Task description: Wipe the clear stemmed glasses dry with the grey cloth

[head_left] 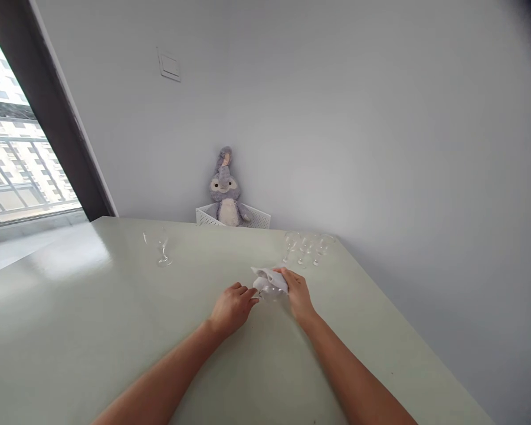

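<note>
A clear stemmed glass [273,293] lies sideways between my two hands, just above the pale green table [168,336]; whether it touches the top I cannot tell. My left hand [235,305] pinches its stem end between thumb and fingers. In my right hand [295,288] a white cloth [269,278] is bunched, its folds resting over the glass bowl. The cloth hides part of the glass and some of my right fingertips.
Several stemmed glasses [307,248] stand close together at the back right. Another clear glass [163,251] stands at the back left. Behind the table's far edge, a grey plush toy [225,192] sits in a white perforated basket [261,220] against the wall.
</note>
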The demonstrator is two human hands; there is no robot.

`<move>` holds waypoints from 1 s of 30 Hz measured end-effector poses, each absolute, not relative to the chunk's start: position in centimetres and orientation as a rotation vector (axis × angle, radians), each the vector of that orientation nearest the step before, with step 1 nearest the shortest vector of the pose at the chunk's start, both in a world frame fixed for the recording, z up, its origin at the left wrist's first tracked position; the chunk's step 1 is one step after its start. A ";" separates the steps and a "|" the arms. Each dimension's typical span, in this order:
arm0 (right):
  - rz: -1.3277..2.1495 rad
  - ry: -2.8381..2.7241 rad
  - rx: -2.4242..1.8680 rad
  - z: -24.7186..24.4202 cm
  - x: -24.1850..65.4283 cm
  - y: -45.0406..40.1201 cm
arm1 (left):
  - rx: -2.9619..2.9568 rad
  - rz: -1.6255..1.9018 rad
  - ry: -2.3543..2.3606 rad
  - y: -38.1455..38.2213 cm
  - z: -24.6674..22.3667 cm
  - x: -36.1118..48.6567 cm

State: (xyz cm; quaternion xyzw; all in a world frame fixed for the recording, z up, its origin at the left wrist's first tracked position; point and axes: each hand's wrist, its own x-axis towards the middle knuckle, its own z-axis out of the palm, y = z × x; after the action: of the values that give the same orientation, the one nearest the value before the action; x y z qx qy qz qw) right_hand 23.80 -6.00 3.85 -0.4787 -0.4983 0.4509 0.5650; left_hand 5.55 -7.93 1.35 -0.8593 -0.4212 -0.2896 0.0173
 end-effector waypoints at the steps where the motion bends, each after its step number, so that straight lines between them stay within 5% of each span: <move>1: 1.134 -1.005 -1.086 3.4 23.5 -5.8 | -2.675 -0.936 -1.375 -7.9 1.2 5.6; 8: 1.463 -0.705 -0.766 2.1 19.8 -7.3 | -2.517 -1.214 -1.834 -7.7 1.5 6.3; 19: 1.117 -1.095 -0.978 1.7 19.5 -8.2 | -2.592 -1.354 -1.767 -10.1 2.4 8.3; 23: 0.912 -1.469 -1.132 1.9 20.3 -8.1 | -2.548 -1.773 -1.967 -8.9 3.0 7.4; 30: 0.061 -2.274 -1.233 1.3 20.1 -9.0 | -2.053 -2.944 -2.263 -7.1 2.9 6.1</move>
State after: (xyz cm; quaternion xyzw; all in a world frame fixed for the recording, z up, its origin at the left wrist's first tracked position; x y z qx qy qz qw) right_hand 20.10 -8.96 1.27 -0.4584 -0.8453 0.0226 0.2735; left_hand 6.08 -7.10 2.89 -0.4122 -0.4545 -0.5912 -0.5234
